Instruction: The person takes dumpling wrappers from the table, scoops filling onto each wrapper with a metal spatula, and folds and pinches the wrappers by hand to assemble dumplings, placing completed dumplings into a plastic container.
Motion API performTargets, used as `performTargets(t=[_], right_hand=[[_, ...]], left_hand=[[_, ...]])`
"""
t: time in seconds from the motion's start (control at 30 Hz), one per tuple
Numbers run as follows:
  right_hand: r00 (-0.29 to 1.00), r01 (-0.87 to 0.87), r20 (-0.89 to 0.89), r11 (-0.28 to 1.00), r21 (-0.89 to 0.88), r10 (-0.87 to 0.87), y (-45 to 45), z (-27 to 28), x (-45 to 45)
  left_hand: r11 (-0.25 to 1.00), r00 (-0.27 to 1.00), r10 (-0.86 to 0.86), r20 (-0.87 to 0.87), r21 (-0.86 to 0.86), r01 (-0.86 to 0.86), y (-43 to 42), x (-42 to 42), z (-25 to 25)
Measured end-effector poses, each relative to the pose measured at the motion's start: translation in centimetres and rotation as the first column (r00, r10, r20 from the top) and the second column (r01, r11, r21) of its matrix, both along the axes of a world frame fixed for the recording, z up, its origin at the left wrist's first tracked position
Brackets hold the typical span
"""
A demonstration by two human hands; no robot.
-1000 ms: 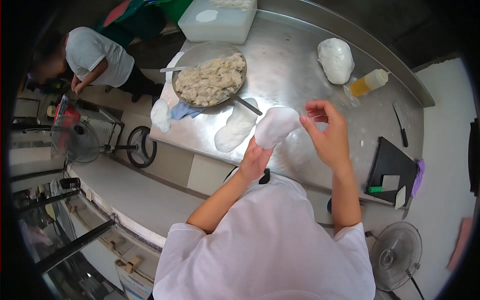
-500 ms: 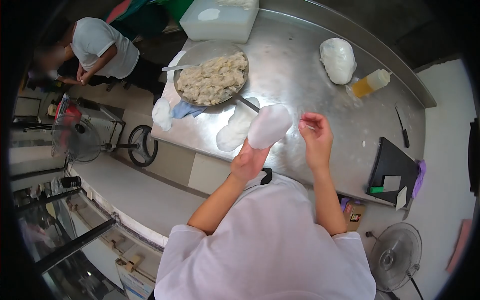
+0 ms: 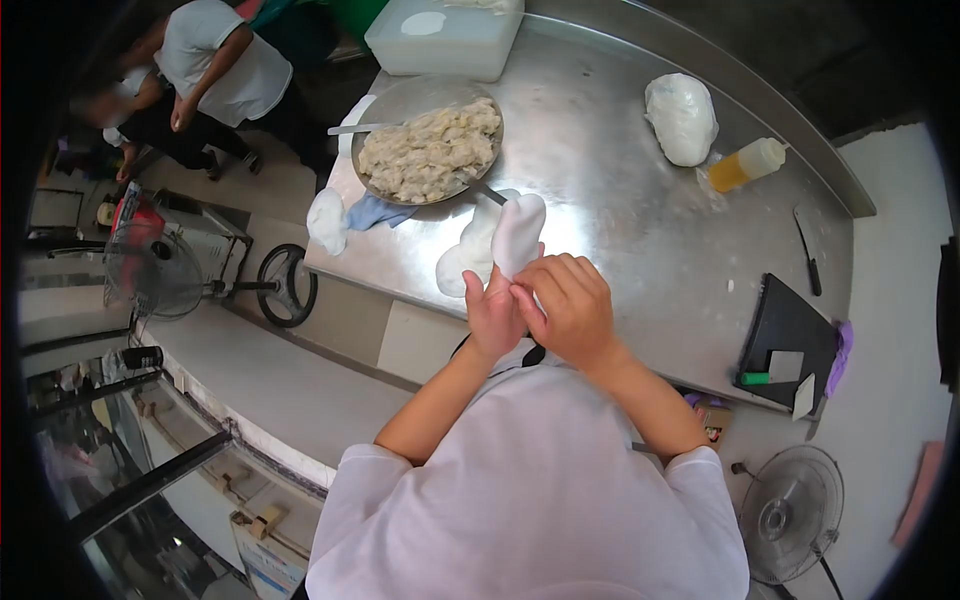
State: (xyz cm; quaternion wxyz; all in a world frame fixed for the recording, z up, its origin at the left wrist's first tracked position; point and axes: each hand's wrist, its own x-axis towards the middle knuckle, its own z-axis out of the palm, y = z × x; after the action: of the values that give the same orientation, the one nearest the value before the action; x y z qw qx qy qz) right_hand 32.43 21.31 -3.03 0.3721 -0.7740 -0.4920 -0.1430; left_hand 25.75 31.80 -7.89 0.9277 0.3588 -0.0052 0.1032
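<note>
A thin, flat piece of white dough [image 3: 518, 228] lies over the fingers of my left hand [image 3: 494, 318], which is palm up with the thumb apart. My right hand [image 3: 572, 300] has its fingertips pinched together at the near edge of this piece, close to my left palm. Just behind the piece, a larger white dough mass [image 3: 465, 262] rests on the steel table [image 3: 590, 150]. A metal bowl [image 3: 372, 185] of pale, chunky filling [image 3: 430, 150] stands beyond it, with a dark handle [image 3: 485, 190] sticking out towards my hands.
Blue cloth [image 3: 378, 211] and a white bundle [image 3: 327, 221] lie by the left edge. Further back are a plastic tub [image 3: 440, 45], a wrapped white lump [image 3: 682, 120] and a bottle of yellow liquid [image 3: 748, 164]. A knife [image 3: 808, 255] and black board [image 3: 785, 335] are right. Two people stand upper left.
My right hand has moved left and closed at the dough held by my left hand. The dough piece now looks narrower and more upright. Another person has come into fuller view at upper left.
</note>
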Motion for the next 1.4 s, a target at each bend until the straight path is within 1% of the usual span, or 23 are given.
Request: performTargets(t=[0.1,0.23,0.3,0.37,0.43,0.53,0.57,0.6,0.63,0.67,0.7,0.73,0.77,0.8,0.83,0.87,0.93,1.0,1.07,1.13,1.2,1.33,1.4], right_hand=[[0.999,-0.038,0.020,0.998,-0.050,0.039,0.0,0.4,0.5],[0.997,-0.081,0.016,0.997,-0.007,0.081,0.4,-0.1,0.8],[0.986,-0.122,-0.117,0.992,-0.019,0.119,0.4,-0.4,0.9],[0.987,-0.115,-0.116,0.993,-0.009,0.113,0.4,-0.1,0.8],[0.987,-0.108,-0.116,0.994,0.001,0.107,0.4,0.3,0.9],[0.963,-0.057,-0.260,0.996,0.072,0.074,-0.4,0.6,1.2],[0.919,0.059,-0.395,0.985,0.160,0.009,-1.0,0.2,1.5],[0.849,0.185,-0.526,0.956,0.227,-0.040,-1.8,-0.3,1.9],[0.700,0.282,-0.713,0.928,0.245,-0.024,-2.8,-1.6,2.2],[0.518,0.350,-0.852,0.890,0.293,0.077,-4.0,-2.5,2.7],[0.311,0.425,-0.930,0.847,0.319,0.194,-4.8,-2.8,3.1],[0.311,0.422,-0.930,0.849,0.318,0.194,-5.8,-2.6,3.3],[0.110,0.362,-0.913,0.840,0.405,0.393,-6.7,-2.3,3.1],[-0.105,0.326,-0.826,0.804,0.498,0.554,-7.5,-2.2,2.9],[-0.105,0.337,-0.825,0.801,0.495,0.555,-8.1,-2.6,2.8],[-0.107,0.296,-0.857,0.839,0.456,0.503,-8.8,-3.4,2.6],[-0.100,0.271,-0.888,0.871,0.409,0.448,-9.9,-4.7,2.1],[-0.037,0.296,-0.994,0.951,0.090,0.105,-10.7,-5.8,2.0],[-0.003,0.339,-0.993,0.934,0.112,0.120,-11.2,-6.5,1.3],[0.028,0.380,-0.991,0.915,0.135,0.134,-11.2,-6.5,0.5],[-0.009,0.416,-0.924,0.842,0.345,0.383,-10.8,-6.2,-0.2],[0.026,0.427,-0.956,0.862,0.274,0.291,-9.7,-6.2,-0.2],[0.134,0.443,-0.959,0.850,0.284,0.250,-9.3,-6.2,0.1]], left_hand=[[0.999,1.000,0.022,-0.009,0.045,-0.021,-0.1,0.2,0.4],[0.993,0.994,0.097,-0.051,0.073,-0.093,-0.4,0.2,0.7],[0.995,0.993,0.086,-0.080,0.065,-0.081,-0.2,-0.2,0.2],[0.996,0.991,0.074,-0.110,0.056,-0.068,-0.3,-0.5,-0.8],[0.991,0.996,0.089,-0.032,-0.093,-0.092,-0.4,-0.6,-1.1],[0.986,0.980,0.154,-0.129,-0.050,-0.162,-0.4,-0.2,0.0],[0.985,0.979,0.156,-0.130,-0.049,-0.164,-0.2,-0.2,0.1],[0.990,0.990,0.121,-0.079,-0.061,-0.126,0.1,-0.3,0.1],[0.994,0.996,0.085,-0.027,-0.071,-0.086,0.5,-0.4,0.1],[0.994,0.996,0.086,-0.025,-0.073,-0.087,0.9,-0.7,0.0],[0.987,0.998,-0.068,-0.004,-0.143,0.066,1.3,-1.1,-0.3],[0.953,0.976,-0.217,0.026,-0.209,0.218,1.6,-1.5,-0.7],[0.953,0.976,-0.216,0.020,-0.213,0.215,1.9,-1.7,-1.3],[0.898,0.926,-0.373,0.057,-0.229,0.375,2.3,-1.7,-1.8],[0.814,0.847,-0.522,0.098,-0.239,0.530,2.5,-1.6,-2.1],[0.806,0.840,-0.534,0.094,-0.245,0.539,2.4,-1.8,-2.3],[0.832,0.826,-0.554,-0.100,-0.075,0.549,1.7,-2.0,-2.4],[0.830,0.818,-0.556,-0.146,-0.052,0.555,1.0,-2.2,-2.6],[0.835,0.817,-0.542,-0.199,-0.020,0.549,0.5,-2.6,-2.8],[0.889,0.879,-0.452,-0.148,-0.003,0.457,-0.4,-2.7,-2.7],[0.884,0.876,-0.459,-0.148,0.024,0.467,-0.7,-2.3,-2.1],[0.856,0.863,-0.475,-0.171,0.136,0.498,-0.9,-1.7,-1.7],[0.866,0.878,-0.445,-0.177,0.165,0.473,-1.0,-1.6,-1.6]])
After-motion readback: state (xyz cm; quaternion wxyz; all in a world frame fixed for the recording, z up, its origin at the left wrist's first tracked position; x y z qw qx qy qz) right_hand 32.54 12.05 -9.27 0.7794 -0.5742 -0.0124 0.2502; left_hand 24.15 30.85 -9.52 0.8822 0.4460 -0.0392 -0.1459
